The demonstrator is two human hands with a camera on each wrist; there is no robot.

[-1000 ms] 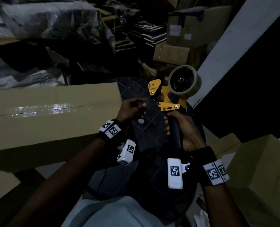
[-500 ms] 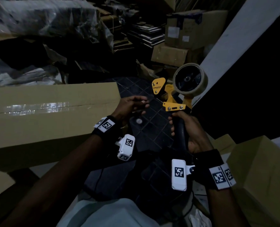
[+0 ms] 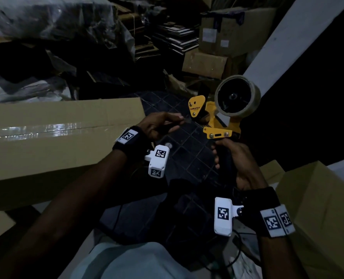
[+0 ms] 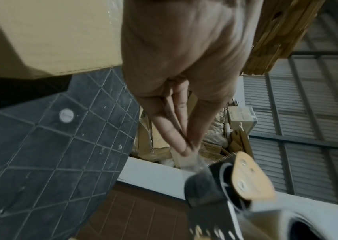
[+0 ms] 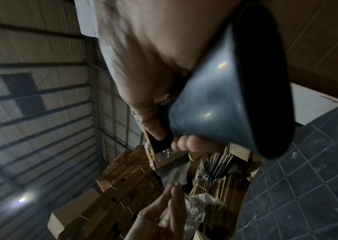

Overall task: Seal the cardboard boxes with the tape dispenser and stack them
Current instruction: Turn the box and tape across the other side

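Observation:
My right hand [image 3: 230, 158] grips the black handle of a yellow tape dispenser [image 3: 213, 117] and holds it upright over the dark round table [image 3: 189, 156]. Its tape roll [image 3: 237, 97] sits at the top right. My left hand [image 3: 163, 125] pinches the clear free end of the tape [image 4: 192, 160] between thumb and fingertips, right beside the dispenser's yellow front plate [image 4: 248, 178]. A long cardboard box [image 3: 52, 135] with a shiny taped seam lies on the left. In the right wrist view the handle [image 5: 225, 100] fills the frame, with my left hand [image 5: 164, 216] below it.
More cardboard boxes [image 3: 316, 214] stand at the lower right. Stacked boxes [image 3: 227, 35], flat cardboard and plastic-wrapped bundles [image 3: 50, 23] crowd the floor behind the table. A white slanted beam [image 3: 300, 41] rises on the right.
The dispenser has drifted slightly right and up in my right hand. My left hand has stayed at the dispenser's front, its fingertips pinched together on the tape end.

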